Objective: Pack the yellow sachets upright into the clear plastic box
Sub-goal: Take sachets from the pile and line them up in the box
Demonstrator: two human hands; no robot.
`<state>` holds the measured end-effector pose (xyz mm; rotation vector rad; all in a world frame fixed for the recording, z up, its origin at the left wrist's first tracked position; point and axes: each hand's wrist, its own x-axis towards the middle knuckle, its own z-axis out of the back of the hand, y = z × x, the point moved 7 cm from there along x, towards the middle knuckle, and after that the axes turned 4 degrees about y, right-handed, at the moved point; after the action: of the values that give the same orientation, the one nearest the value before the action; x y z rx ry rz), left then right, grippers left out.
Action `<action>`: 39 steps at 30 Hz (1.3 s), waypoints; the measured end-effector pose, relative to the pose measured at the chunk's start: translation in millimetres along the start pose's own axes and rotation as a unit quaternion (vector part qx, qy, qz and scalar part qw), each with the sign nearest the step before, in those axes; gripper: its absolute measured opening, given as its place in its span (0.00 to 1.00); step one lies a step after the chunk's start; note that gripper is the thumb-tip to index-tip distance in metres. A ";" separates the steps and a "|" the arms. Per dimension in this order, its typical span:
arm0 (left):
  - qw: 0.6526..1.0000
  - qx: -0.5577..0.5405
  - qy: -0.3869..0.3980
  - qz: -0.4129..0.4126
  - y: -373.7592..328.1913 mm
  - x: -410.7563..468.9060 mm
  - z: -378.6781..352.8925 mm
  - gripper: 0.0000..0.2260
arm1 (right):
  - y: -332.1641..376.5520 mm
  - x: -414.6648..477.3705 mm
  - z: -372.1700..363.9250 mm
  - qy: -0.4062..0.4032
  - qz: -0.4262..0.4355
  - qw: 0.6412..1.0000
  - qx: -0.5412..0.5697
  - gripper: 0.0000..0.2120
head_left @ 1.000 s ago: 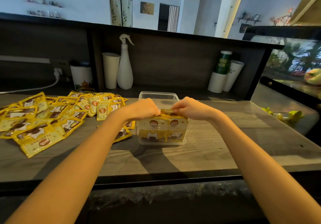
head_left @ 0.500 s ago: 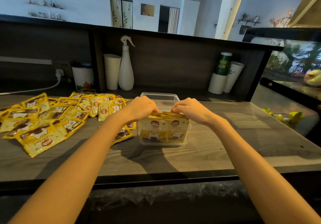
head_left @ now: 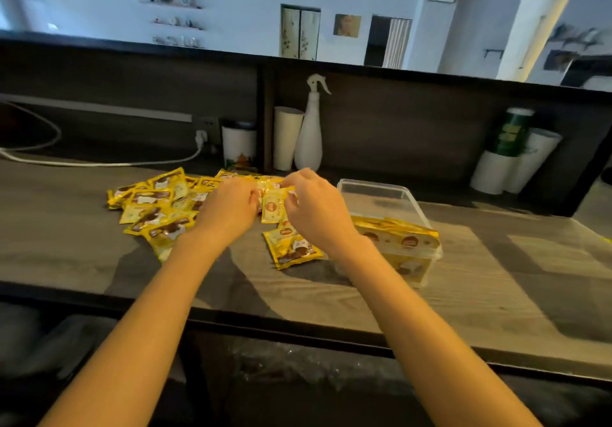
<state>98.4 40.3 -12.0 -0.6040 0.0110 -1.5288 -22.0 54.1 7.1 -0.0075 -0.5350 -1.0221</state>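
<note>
Left hand (head_left: 228, 209), right hand (head_left: 316, 214) pinch one sachet (head_left: 273, 208) by top edge, likely to hang it upright. Clear plastic box (head_left: 381, 199) at 3 o'clock, packed row (head_left: 397, 236) against near wall. Loose pile (head_left: 155, 204) at 9 o'clock on bench (head_left: 496, 277).

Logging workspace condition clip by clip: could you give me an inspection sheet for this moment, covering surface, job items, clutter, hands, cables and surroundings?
Surface: grey wood-grain counter, dimly lit.
Job's things: clear box with packed sachets upright at its near end; loose sachets piled to its left.
Clutter: spray bottle, paper cups and cup stacks at the back.
Hands: right hand pinches the held sachet; left hand is at its other edge, grip blurred.
Cables: white cable running to a plug.
Surroundings: raised ledge, with pictures on the wall behind.
</note>
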 end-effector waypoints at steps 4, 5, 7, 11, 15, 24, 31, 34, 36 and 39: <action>0.993 0.032 0.085 0.070 50.7 -18.0 -33.7 0.11 | -5.1 -2.5 -68.9 0.129 -0.092 0.987 0.002 0.15; 0.989 0.039 0.114 0.080 60.5 -22.2 -44.6 0.12 | -14.8 -5.1 -82.9 0.154 -0.134 0.979 -0.001 0.17; 0.977 0.072 0.175 0.096 76.6 -30.7 -65.4 0.16 | -32.8 -12.7 -103.8 0.193 -0.223 0.955 0.008 0.22; 0.960 0.100 0.222 0.137 90.8 -36.3 -82.6 0.20 | -36.8 -16.6 -114.2 0.213 -0.273 0.937 0.036 0.26; 0.977 0.082 0.178 0.078 78.8 -33.9 -73.8 0.19 | -28.0 -8.7 -106.5 0.178 -0.241 0.952 0.057 0.28; 0.985 0.008 0.087 0.151 98.0 -26.6 -46.2 0.25 | -37.8 -2.1 -98.7 0.113 -0.270 0.946 0.136 0.15; 0.967 0.043 0.198 0.155 112.9 -18.4 -55.6 0.36 | -29.3 -3.7 -82.6 0.057 -0.250 0.943 0.210 0.22; 0.961 -0.022 0.216 0.170 109.5 -18.0 -53.1 0.34 | -25.8 -3.3 -76.3 0.047 -0.247 0.942 0.223 0.23; 0.958 -0.082 0.206 0.182 102.7 -17.5 -48.0 0.25 | -25.4 -4.2 -71.9 0.040 -0.242 0.943 0.223 0.23; 0.958 -0.178 0.098 0.201 102.5 -10.8 -36.8 0.10 | -26.8 -6.4 -63.1 0.010 -0.238 0.945 0.223 0.21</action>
<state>178.7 29.6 -85.7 -0.6836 0.5418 -1.1863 -19.8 29.3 -57.1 0.5579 -0.7615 -1.3468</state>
